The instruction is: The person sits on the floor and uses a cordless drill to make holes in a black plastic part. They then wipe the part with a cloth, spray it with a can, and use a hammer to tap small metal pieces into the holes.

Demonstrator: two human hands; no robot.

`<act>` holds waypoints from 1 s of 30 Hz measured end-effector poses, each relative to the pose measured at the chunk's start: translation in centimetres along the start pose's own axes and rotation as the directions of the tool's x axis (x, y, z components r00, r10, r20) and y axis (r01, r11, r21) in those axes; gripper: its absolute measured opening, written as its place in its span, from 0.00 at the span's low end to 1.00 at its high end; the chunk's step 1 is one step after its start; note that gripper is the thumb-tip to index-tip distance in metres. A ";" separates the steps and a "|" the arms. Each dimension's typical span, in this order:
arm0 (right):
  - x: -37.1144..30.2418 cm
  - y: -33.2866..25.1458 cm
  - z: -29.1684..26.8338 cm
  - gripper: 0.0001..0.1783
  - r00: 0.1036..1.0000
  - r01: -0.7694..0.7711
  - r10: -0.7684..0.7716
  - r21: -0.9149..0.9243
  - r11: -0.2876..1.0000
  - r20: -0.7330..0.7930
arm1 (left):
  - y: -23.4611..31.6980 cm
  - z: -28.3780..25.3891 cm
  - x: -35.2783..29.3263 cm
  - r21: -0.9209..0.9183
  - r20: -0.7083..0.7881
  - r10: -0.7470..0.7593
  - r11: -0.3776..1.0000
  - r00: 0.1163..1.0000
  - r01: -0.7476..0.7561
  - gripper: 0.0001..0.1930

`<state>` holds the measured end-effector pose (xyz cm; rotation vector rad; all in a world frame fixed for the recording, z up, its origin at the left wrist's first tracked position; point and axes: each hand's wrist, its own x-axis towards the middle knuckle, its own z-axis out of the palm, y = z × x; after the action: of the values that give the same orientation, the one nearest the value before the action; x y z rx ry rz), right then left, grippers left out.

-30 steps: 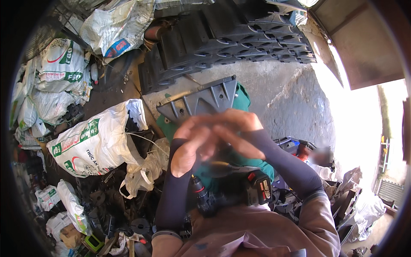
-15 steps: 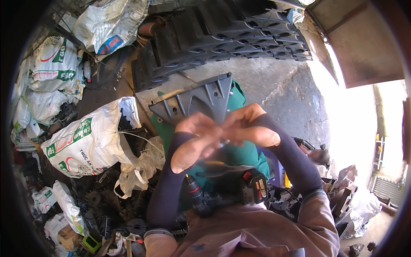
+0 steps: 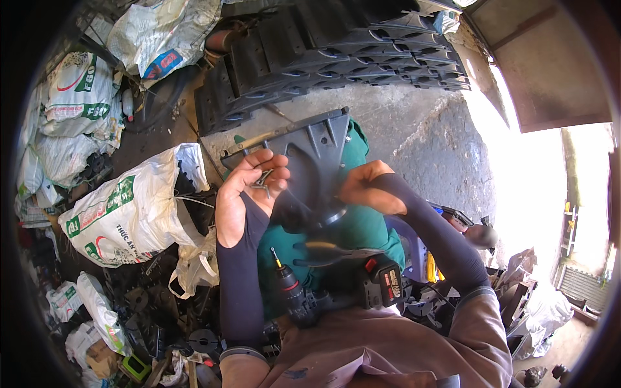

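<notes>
My left hand [image 3: 249, 191] is turned palm up with its fingers curled round several small screws [image 3: 262, 183]. My right hand [image 3: 373, 187] is closed in a pinch at the right edge of a dark grey plastic part [image 3: 315, 152]. Its fingertips are smeared, and what they hold, if anything, cannot be made out. The ribbed part leans across my lap, on green trousers [image 3: 362, 226]. Nearer to me a black cordless drill [image 3: 301, 294] with a bit lies on my lap. Between it and the part lie pliers [image 3: 336, 253] with dark handles, partly blurred.
Stacked black plastic parts [image 3: 323, 58] stand on the concrete floor [image 3: 427, 142] ahead. At left lie a large white sack [image 3: 129, 210] and more filled sacks [image 3: 77, 97]. Dark loose parts [image 3: 155, 310] are heaped at lower left. A brown metal panel [image 3: 550, 64] stands at far right.
My hands, together over the part before, have moved apart. The left has gone left and turned up, showing the screws; the right has come to the part's right edge.
</notes>
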<state>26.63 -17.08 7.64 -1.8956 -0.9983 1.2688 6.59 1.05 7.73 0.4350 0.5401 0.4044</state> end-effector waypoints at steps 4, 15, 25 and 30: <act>0.2 -1.9 0.5 0.10 0.996 0.088 -0.092 -0.375 0.923 0.008 | -0.6 0.3 0.0 0.106 -0.015 0.034 0.994 0.999 -0.032 0.19; 2.8 -1.7 2.8 0.11 0.959 -0.213 0.283 -0.699 0.683 -0.015 | -1.1 -0.1 0.3 0.224 0.030 0.058 0.973 0.998 -0.063 0.18; -0.1 -5.6 -0.2 0.13 0.998 -0.071 0.063 -0.437 0.896 -0.032 | -0.8 0.9 -0.6 0.069 0.059 0.074 0.995 0.996 -0.078 0.24; 0.2 -7.3 2.9 0.08 0.757 0.453 -0.584 -0.410 0.792 -0.292 | -1.6 1.4 -1.1 0.078 0.086 -0.008 0.997 0.996 0.001 0.24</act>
<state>22.24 -12.96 12.71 -1.8011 -1.4299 0.3724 6.87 -1.17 8.47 0.5239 0.4741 0.3594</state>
